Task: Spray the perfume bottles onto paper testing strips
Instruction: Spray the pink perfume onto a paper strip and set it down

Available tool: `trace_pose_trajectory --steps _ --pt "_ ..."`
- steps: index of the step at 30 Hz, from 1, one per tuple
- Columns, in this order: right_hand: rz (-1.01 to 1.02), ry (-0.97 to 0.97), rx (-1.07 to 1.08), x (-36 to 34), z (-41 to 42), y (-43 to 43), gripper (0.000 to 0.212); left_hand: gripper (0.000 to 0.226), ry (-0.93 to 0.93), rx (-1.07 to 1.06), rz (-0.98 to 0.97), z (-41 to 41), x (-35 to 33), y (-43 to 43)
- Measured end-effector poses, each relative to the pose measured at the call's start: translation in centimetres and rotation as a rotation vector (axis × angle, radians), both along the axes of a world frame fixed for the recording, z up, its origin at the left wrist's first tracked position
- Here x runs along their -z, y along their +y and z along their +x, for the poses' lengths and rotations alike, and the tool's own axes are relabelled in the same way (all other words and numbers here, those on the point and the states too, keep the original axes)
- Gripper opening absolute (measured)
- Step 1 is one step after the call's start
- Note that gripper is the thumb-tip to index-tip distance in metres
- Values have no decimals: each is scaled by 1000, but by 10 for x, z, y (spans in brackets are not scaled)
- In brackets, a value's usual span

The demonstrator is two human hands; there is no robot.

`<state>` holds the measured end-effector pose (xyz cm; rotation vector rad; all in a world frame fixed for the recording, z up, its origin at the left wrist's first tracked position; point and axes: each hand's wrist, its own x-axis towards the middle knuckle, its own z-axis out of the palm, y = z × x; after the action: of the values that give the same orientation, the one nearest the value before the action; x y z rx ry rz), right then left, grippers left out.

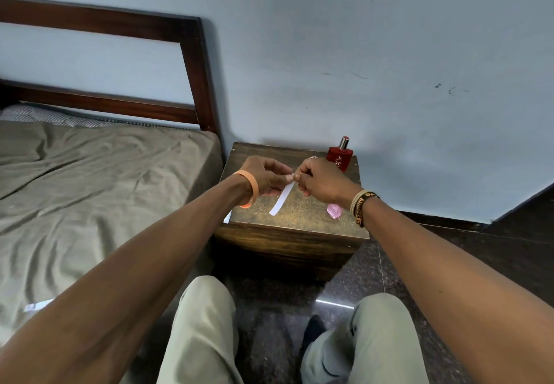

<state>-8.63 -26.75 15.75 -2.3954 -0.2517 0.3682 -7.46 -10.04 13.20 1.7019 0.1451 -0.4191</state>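
Note:
A white paper testing strip (281,199) hangs down over the wooden bedside table (299,233), pinched at its top end by the fingertips of both hands. My left hand (263,175) wears an orange wristband; my right hand (322,180) wears woven bracelets. A red perfume bottle (340,155) with a red cap stands upright at the table's back right corner, just behind my right hand. A small pink perfume bottle (335,211) sits on the table under my right wrist, partly hidden. More white paper (227,217) pokes out at the table's left edge below my left wrist.
A bed (90,179) with an olive sheet and dark wooden headboard lies close to the table's left. A blue wall stands right behind the table. My knees (207,308) in light trousers are below, over a dark polished floor. A paper scrap (37,305) lies on the bed.

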Motion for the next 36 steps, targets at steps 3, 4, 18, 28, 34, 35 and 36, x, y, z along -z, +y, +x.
trace_pose_trajectory --steps 3,4,18,28,34,35,36 --pt "41 -12 49 19 9 5 16 19 -19 -46 1 8 13 0" --pt "82 2 78 27 13 7 15 20 -21 -66 -8 11 18 1" --pt "471 341 433 126 94 45 15 16 183 -333 -159 90 116 12" --pt "153 138 405 190 194 67 22 22 -110 -244 345 178 170 8" --pt "0 93 426 208 226 67 15 27 -140 -193 451 207 182 1" --pt "-23 91 430 210 227 65 14 28 -138 -182 459 208 185 1" --pt "-44 88 434 212 228 63 13 30 -136 -170 465 210 188 1"
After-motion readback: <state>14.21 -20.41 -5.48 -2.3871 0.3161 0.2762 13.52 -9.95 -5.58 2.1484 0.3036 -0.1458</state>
